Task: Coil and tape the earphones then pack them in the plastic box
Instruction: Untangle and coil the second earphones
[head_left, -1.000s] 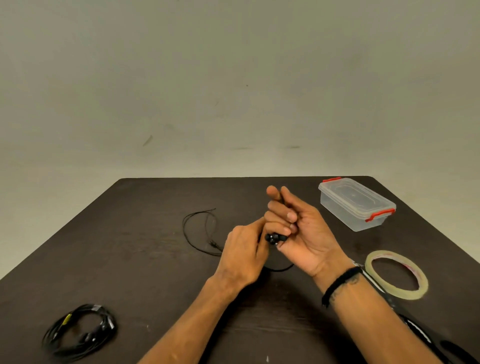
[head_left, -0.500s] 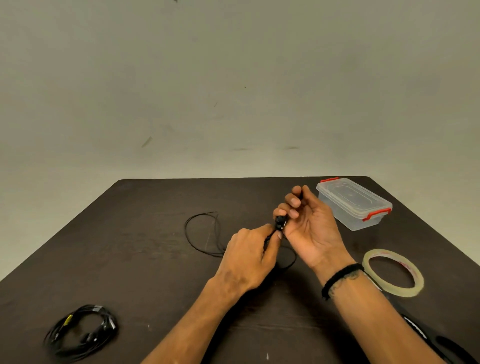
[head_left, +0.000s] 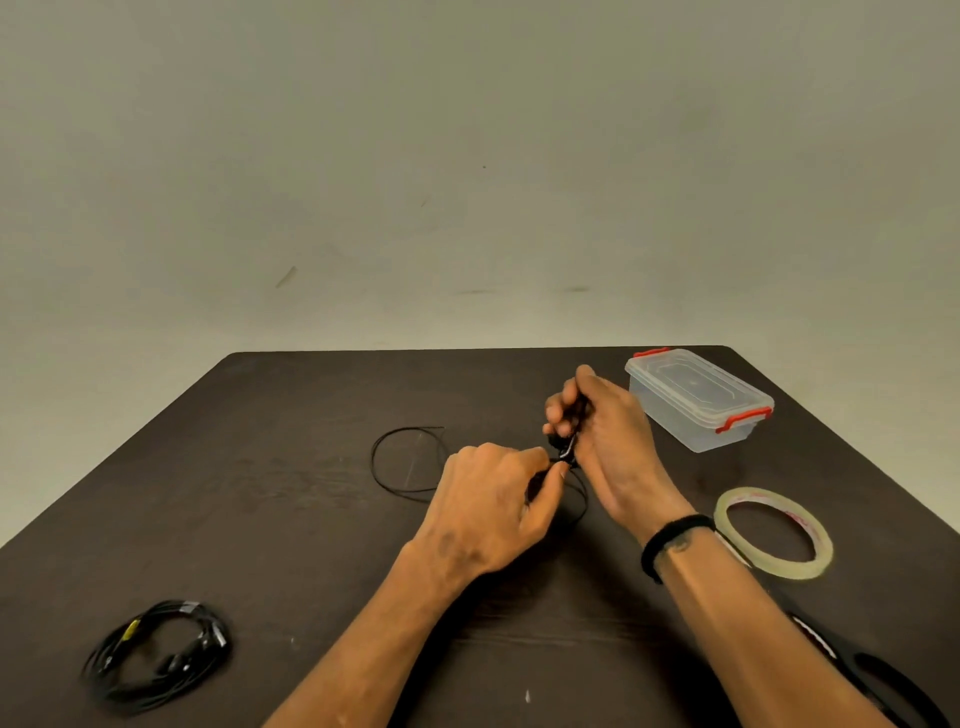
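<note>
Presently, left to right. Spare coiled cable bundle (head_left: 156, 652), near-left on table (head_left: 260, 519). Earphones (head_left: 410, 460): thin black cord, loose loop trailing left along the table, other end gathered between the hands. Likely light, limp, tangle-prone; best held at the gathered turns. Left hand (head_left: 493, 512) pinches the cord; right hand (head_left: 602, 441) curls round the wound portion, roughly upright. Plastic box (head_left: 698, 397), lid on, far right; tape roll (head_left: 774, 532) lies flat nearer.

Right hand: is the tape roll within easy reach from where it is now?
Probably yes. The tape roll lies flat just beside the right forearm with bare table between, nothing blocking it. But the right hand grips the earphones, so it must let go first.
</note>
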